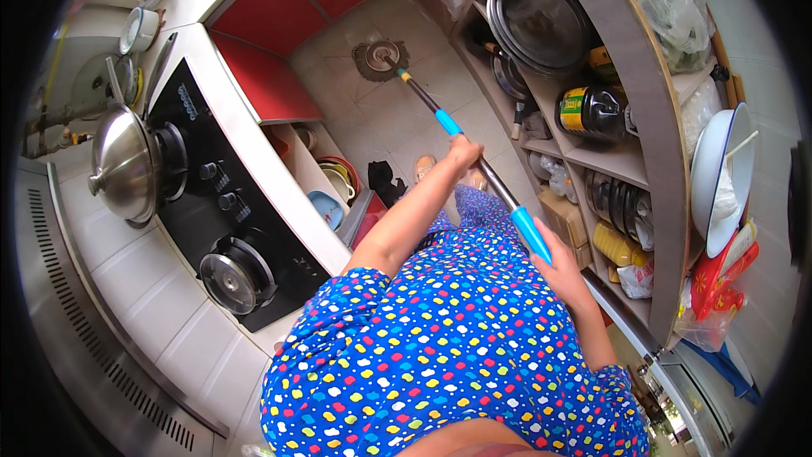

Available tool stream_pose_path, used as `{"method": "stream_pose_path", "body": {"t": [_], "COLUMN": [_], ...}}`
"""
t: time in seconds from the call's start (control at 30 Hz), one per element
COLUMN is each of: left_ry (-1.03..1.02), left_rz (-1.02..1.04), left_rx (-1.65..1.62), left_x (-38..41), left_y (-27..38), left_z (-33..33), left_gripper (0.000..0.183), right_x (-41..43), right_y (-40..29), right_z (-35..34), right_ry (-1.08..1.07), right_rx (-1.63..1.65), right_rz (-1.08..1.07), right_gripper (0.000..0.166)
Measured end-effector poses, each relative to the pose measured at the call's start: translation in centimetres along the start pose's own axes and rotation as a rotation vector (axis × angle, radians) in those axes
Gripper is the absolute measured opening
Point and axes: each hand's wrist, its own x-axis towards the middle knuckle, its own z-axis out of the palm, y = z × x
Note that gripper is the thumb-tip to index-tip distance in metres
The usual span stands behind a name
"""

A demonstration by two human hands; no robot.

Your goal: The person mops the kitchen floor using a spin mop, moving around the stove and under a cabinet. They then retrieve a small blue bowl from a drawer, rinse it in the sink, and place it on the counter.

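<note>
A spin mop with a round grey head (pixel 379 58) rests on the tiled floor, well ahead of my feet. Its metal pole (pixel 497 184) slants up towards my body and carries two blue grips. My left hand (pixel 466 150) is wrapped around the pole just above the lower blue grip (pixel 448 122). Higher up, my right hand (pixel 559 261) holds the upper blue grip (pixel 530 231) near the end of the pole, close to my waist. The mop strands are spread around the disc on the floor tiles (pixel 330 70).
Red cabinets (pixel 269 9) enclose the far left, beside an open drawer (pixel 355 219) of dishes. A black gas hob (pixel 209 158) carries a lidded steel wok (pixel 127 162). On the right, a shelf unit (pixel 609 158) holds pans and bottles. A black bag (pixel 384 183) lies near my shoes (pixel 424 166).
</note>
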Motion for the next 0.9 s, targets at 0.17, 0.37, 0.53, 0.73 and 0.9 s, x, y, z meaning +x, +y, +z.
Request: {"method": "stream_pose_path", "body": {"t": [0.17,0.37,0.53,0.73,0.9], "left_ry": [0.034,0.225,0.108,-0.082,-0.35], "left_rz": [0.047,0.004,-0.142,-0.222,-0.166], "left_rx": [-0.04,0.143,0.318,0.587,0.792], "left_x": [2.7,3.1,0.9,-0.3,-4.8], "left_y": [4.2,3.3,0.9,-5.6,-10.6], "left_z": [-6.6,-12.9,-14.7,-8.7,-1.4], "left_gripper": [0.068,0.064,0.042,0.045,0.048], "right_x": [5.9,7.2,5.8,0.8,-7.6], "right_y": [-2.5,-4.6,-1.9,1.5,4.8], "right_z": [2.1,7.6,10.0,6.8,5.4], "right_ry": [0.01,-0.056,-0.092,-0.073,0.026], "right_rx": [-0.104,-0.34,-0.331,-0.261,-0.154], "right_rz": [-0.163,-0.141,-0.142,0.01,0.239], "right_gripper": [0.06,0.065,0.068,0.061,0.061]}}
